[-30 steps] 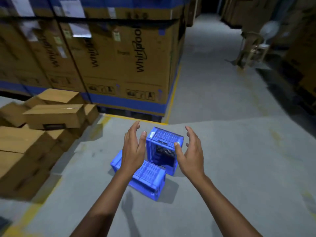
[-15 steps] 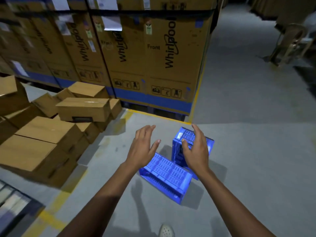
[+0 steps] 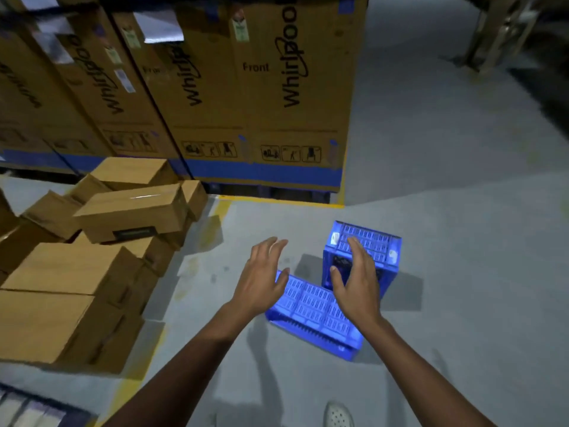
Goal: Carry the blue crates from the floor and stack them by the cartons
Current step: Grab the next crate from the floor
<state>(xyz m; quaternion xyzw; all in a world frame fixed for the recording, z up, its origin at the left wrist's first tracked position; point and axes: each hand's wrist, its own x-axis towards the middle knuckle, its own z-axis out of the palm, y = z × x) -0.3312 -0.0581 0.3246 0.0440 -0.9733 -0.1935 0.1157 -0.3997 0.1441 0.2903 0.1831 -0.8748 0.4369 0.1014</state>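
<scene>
Two blue slatted crates lie on the grey floor. The near crate (image 3: 311,315) lies flat and low; the far crate (image 3: 375,245) stands on its side, taller, just behind it. My left hand (image 3: 261,278) hovers with fingers spread over the near crate's left end. My right hand (image 3: 357,282) is held in front of the far crate, fingers apart, holding nothing. Tall brown cartons (image 3: 264,97) printed "Whirlpool" stand in a row behind the crates.
A loose heap of smaller cardboard boxes (image 3: 92,257) fills the left side. A yellow floor line (image 3: 277,200) runs along the cartons' base. A chair-like frame (image 3: 505,29) stands far right. My shoe (image 3: 337,416) shows at the bottom edge.
I have stepped closer; the crates and cartons loom larger. Both hands have stretched further toward the crates, the right one now over the upright crate's face.
</scene>
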